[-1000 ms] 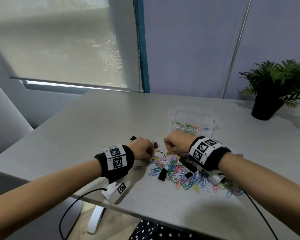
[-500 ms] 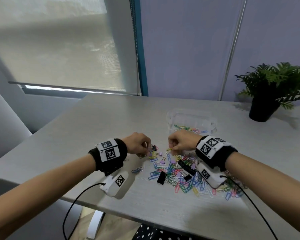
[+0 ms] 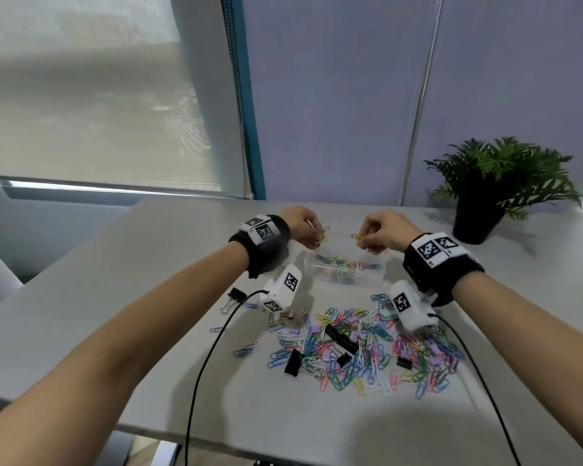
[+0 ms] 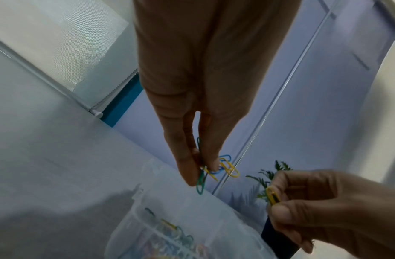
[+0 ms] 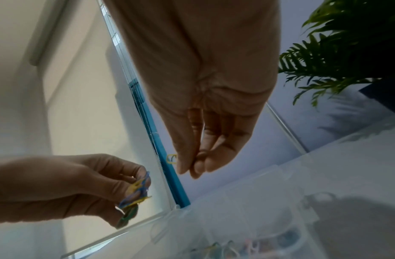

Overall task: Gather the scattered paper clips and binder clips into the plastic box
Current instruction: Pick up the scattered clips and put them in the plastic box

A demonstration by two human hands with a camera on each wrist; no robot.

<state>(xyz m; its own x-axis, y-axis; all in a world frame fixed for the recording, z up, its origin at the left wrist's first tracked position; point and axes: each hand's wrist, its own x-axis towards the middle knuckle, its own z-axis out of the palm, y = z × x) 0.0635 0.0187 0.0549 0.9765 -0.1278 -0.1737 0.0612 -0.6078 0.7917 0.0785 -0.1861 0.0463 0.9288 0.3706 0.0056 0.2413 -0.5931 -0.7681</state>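
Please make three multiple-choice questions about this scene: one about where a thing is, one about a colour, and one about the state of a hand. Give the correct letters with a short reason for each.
1. Where is the potted plant?
A. far right of the table
B. beside the left elbow
C. inside the plastic box

2. Which colour is the paper clip in the right hand?
A. red
B. yellow
C. white

3. What is the left hand doing?
A. lying flat
B. pinching several paper clips
C. gripping a binder clip

Answers: 1 A, it stands by the wall at far right. 2 B, yellow shows between the fingertips. 3 B, green, blue and yellow clips hang from its fingertips above the plastic box.
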